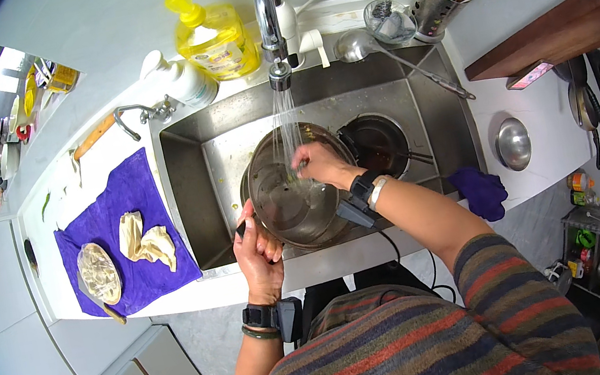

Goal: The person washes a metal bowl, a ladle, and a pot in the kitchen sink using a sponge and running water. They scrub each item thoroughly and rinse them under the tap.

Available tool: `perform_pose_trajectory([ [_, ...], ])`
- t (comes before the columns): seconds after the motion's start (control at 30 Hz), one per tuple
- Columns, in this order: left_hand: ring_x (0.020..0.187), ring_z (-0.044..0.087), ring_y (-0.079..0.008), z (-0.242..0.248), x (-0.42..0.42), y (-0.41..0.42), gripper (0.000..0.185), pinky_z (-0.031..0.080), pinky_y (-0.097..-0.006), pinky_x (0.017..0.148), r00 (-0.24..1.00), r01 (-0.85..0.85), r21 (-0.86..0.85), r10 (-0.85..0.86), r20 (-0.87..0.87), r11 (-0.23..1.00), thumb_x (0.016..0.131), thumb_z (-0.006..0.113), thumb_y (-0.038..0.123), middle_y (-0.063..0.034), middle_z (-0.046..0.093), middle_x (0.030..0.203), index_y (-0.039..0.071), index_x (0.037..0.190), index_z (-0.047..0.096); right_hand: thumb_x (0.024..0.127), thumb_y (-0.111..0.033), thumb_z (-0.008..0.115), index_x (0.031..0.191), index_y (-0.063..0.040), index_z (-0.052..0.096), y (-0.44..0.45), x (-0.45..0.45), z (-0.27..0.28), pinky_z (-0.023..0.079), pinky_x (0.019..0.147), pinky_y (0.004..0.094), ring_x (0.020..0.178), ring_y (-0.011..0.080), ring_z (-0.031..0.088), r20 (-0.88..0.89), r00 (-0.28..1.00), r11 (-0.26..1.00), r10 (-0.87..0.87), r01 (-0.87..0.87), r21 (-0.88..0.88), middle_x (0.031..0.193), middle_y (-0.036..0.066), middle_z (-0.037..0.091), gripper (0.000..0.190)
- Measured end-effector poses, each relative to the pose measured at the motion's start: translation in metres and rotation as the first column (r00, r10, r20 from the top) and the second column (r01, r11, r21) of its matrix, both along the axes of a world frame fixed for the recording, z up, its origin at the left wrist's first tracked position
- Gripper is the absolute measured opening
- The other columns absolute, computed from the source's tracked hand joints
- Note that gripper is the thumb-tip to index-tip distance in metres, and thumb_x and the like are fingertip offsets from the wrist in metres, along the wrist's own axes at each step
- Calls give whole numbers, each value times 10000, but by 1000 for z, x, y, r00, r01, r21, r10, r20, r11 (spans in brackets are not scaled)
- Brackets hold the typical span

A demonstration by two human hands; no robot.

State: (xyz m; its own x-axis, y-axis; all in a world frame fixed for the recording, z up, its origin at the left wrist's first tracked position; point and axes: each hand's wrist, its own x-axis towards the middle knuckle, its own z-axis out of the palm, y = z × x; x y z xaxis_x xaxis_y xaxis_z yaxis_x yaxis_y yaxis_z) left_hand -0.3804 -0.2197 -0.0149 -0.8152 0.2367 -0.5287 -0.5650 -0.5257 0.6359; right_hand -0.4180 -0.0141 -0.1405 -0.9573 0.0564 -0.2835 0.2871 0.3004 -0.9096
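A large round metal pot or pan [285, 208] is tilted in the stainless steel sink [195, 176]. My left hand [258, 249] grips its dark handle at the near left side. Over the inside of the vessel is my right hand [323, 165], fingers bent together and blurred; whether they hold something I cannot tell. Water falls in a spray from the chrome faucet [280, 73] into the vessel beside my right hand. Right of it in the sink stands a smaller dark pan [379, 143] with brownish liquid and a thin dark utensil across its rim.
A metal ladle [356, 46] lies over the sink's back right. Behind the sink are a yellow soap bottle [218, 45] and a chopstick holder [435, 13]. A purple cloth [125, 188] lies left, a bunched purple cloth [479, 195] and metal bowl [513, 144] right.
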Motion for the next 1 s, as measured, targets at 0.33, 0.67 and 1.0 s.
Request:
perform_pose_trajectory([
  [0.33,430,201,-27,5,4,1,418,177,-202,378,999,34,15,-34,-2,999,979,512,220,82,239,557,42,1351,447,804,-67,527,904,-45,611,-3,13,11,475,883,412,1081,318,535,150,777,561,611,-559,611,1066,148,533,133],
  [0.67,427,213,-29,5,5,4,404,203,-201,384,997,71,13,-71,-9,997,976,509,185,77,251,553,53,1354,452,873,-100,454,933,-88,663,-2,0,-20,461,913,370,1122,248,557,253,759,472,600,-591,653,1177,127,566,218],
  [1.0,417,239,-31,7,3,1,443,227,-195,373,996,87,29,-86,-3,996,972,523,238,69,252,552,60,1367,427,806,-76,507,830,-55,688,-8,-10,3,523,733,424,835,329,661,331,627,331,705,-704,629,895,160,669,184],
])
